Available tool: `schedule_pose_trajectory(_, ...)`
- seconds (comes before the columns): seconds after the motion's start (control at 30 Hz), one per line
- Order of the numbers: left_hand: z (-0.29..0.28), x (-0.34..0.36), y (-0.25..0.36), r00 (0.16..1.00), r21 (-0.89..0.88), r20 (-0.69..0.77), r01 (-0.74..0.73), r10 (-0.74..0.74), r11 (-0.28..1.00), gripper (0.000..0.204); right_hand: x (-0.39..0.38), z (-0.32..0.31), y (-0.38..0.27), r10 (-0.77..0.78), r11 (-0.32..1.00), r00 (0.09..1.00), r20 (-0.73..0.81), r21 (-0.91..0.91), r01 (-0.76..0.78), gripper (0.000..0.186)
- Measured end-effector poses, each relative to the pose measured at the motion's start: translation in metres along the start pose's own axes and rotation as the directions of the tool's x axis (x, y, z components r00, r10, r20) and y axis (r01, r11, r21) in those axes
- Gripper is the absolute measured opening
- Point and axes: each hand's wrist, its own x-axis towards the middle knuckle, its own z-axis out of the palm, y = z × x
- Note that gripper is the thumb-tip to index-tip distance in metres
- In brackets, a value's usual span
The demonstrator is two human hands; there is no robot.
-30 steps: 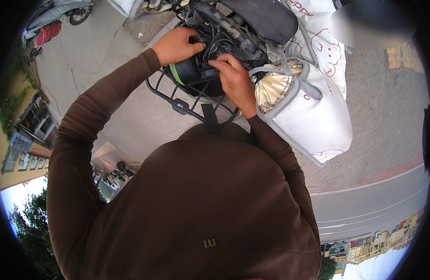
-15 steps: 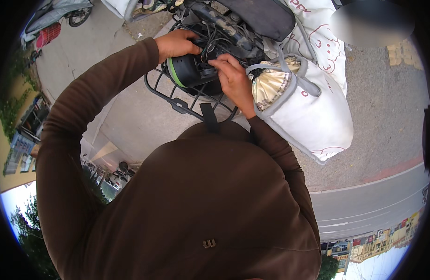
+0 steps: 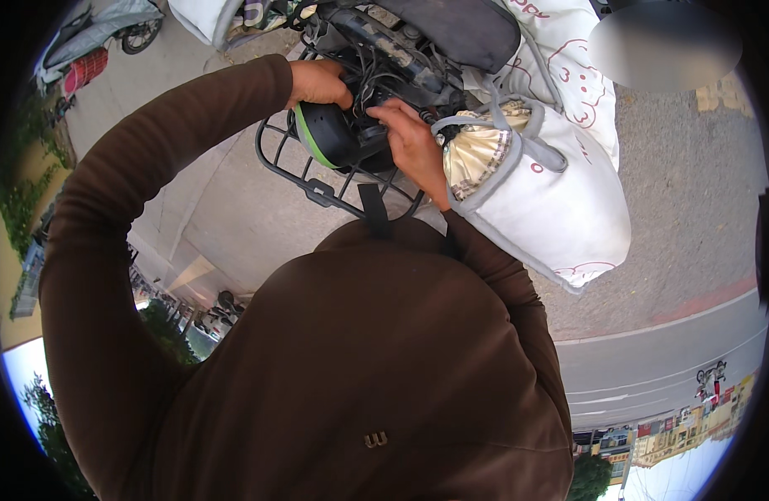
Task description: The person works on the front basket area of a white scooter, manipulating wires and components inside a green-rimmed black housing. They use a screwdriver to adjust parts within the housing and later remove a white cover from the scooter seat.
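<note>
At the front of an electric bike, both my hands work among exposed dark wires (image 3: pixel 369 68). My left hand (image 3: pixel 319 83) reaches over the top of a black rounded housing (image 3: pixel 328 135) with a bright green edge; its fingers are bent down among the wires, their tips hidden. Close by on the right, my right hand (image 3: pixel 411 138) has its fingers bent and pinched together at the wiring beside the housing. What either hand grips is too small or hidden to make out. A black wire basket (image 3: pixel 319 192) lies just below the housing, toward me.
A white padded handlebar cover (image 3: pixel 560 209) with grey trim stands right of my right wrist. Another pale cover (image 3: pixel 202 18) is at upper left. The dark seat (image 3: pixel 460 33) lies beyond the wiring. A parked covered scooter (image 3: pixel 101 37) stands far left; a road (image 3: pixel 652 367) runs at right.
My left hand has tipped further down into the wiring, and its elbow has swung out to the left. My right hand has shifted slightly left. A motorbike has appeared on the road.
</note>
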Motion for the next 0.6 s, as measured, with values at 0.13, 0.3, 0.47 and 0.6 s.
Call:
schedule_pose_trajectory(0.13,0.004,0.003,-0.005,1.000,-0.116,0.007,0.007,-0.006,0.993,0.041,-0.005,0.006,0.008,-0.054,0.997,0.997,-0.050,0.052,0.056,0.040)
schedule_pose_trajectory(0.3,0.000,0.001,-0.009,0.997,-0.137,0.014,-0.075,0.078,0.988,0.037,-0.003,0.009,0.011,-0.005,0.989,0.999,-0.044,0.148,0.012,0.039)
schedule_pose_trajectory(0.47,0.002,-0.008,-0.016,0.996,-0.191,-0.002,-0.090,0.091,0.977,0.031,-0.001,0.005,0.016,-0.046,0.997,0.998,-0.031,0.057,0.047,0.037)
schedule_pose_trajectory(0.6,0.006,-0.010,-0.025,0.945,0.152,-0.164,-0.259,0.283,0.954,0.040,-0.005,0.007,0.014,-0.106,0.993,0.991,-0.083,-0.052,0.102,0.034)
